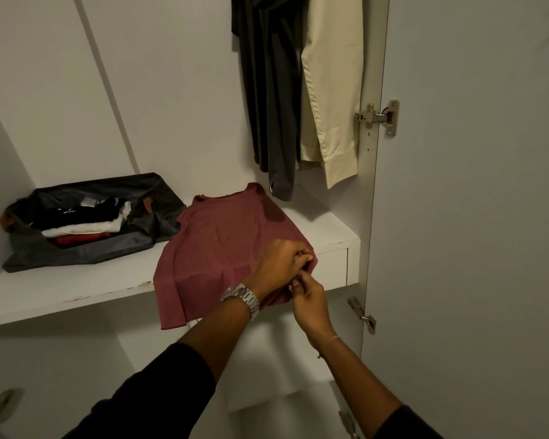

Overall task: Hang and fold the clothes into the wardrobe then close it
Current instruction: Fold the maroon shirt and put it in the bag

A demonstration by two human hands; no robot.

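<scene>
A dusty-red T-shirt (222, 242) lies spread on the white wardrobe shelf (76, 289), its lower hem hanging over the front edge. My left hand (282, 264), with a metal watch on the wrist, pinches the shirt's lower right corner. My right hand (308, 299) pinches the same edge just below it, the two hands touching. Dark garments (267, 90) and cream trousers (330, 90) hang above the shelf's right end.
A dark open bag (86, 245) holding folded black, white and red clothes sits at the shelf's left. The wardrobe's right door (473, 217) stands open, hinges (377, 117) showing. A lower compartment lies below the shelf.
</scene>
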